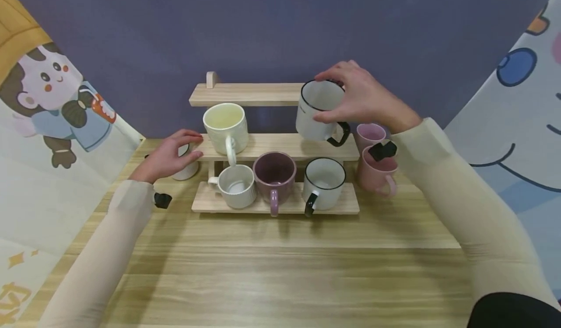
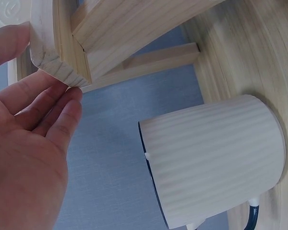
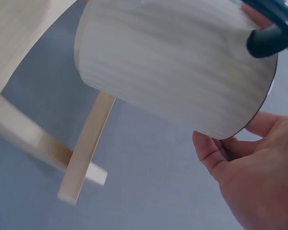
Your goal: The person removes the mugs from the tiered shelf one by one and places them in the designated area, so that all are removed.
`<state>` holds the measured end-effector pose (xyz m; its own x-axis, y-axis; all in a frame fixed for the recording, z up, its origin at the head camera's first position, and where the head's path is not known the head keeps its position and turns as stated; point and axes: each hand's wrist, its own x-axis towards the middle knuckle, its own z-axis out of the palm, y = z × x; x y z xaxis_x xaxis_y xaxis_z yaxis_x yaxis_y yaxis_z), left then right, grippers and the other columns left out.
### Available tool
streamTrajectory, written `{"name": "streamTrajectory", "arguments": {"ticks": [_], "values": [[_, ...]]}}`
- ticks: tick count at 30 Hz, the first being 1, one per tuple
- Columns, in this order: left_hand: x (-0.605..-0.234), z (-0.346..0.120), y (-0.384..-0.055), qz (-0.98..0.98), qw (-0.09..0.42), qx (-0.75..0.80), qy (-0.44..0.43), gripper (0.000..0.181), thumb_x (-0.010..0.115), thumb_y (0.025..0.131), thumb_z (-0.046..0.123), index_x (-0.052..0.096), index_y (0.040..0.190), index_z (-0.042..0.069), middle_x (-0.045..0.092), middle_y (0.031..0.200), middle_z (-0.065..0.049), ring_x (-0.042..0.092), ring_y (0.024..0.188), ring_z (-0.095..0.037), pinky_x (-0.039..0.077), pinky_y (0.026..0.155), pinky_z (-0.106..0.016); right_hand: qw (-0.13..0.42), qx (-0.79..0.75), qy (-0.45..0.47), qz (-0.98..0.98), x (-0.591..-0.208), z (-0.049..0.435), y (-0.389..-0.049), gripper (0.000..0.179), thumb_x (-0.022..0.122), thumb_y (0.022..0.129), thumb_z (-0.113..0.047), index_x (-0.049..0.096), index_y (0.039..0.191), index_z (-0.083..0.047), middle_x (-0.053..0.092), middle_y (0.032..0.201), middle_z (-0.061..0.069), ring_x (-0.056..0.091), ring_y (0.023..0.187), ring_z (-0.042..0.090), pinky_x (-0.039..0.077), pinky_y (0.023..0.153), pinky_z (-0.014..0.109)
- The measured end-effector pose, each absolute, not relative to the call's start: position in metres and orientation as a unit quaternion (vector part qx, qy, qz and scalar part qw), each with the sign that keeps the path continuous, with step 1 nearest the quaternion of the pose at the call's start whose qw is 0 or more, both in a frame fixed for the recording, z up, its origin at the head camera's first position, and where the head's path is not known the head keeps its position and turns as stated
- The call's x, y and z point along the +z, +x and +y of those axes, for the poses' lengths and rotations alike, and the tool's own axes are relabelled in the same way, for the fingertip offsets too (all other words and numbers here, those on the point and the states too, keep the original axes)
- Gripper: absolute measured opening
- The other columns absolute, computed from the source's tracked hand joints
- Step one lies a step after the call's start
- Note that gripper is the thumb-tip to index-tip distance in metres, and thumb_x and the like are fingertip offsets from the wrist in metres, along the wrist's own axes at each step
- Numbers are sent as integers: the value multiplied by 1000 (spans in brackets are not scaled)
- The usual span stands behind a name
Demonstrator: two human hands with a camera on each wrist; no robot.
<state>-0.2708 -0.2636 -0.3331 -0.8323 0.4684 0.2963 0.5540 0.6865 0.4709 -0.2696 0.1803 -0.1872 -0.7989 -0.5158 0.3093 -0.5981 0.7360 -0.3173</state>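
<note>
Right hand's (image 1: 361,97) grip clamped on mug (image 1: 311,121), near right end of shelf (image 1: 273,145), left hand (image 1: 168,155) pinching its left end

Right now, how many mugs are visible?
8: one in the right hand, one on the middle shelf, three on the bottom shelf, two pink mugs at right, one partly behind the left hand. More may be hidden.

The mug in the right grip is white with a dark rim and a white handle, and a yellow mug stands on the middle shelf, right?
Not quite: the handle is black, not white, as the head view shows. The mug in the right grip is white with a dark rim, and a yellow mug stands on the middle shelf.
</note>
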Motion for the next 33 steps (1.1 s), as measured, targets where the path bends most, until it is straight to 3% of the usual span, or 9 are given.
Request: {"name": "streamTrajectory", "arguments": {"ticks": [12, 33], "values": [[-334, -266, -270, -917, 75, -279, -277, 43, 63, 92, 24, 58, 123, -6, 48, 129, -17, 42, 121, -37, 34, 97, -55, 102, 183, 285, -936, -185, 224, -247, 75, 80, 68, -49, 57, 129, -13, 51, 121, 7, 39, 108, 27, 37, 77, 47], [-335, -266, -273, -914, 79, -284, -279, 42, 66, 91, 22, 58, 122, -5, 49, 128, -15, 43, 121, -35, 34, 98, -53, 114, 152, 299, -935, -222, 264, -201, 74, 88, 61, -35, 60, 124, -6, 55, 116, 9, 42, 102, 25, 41, 69, 45]]}}
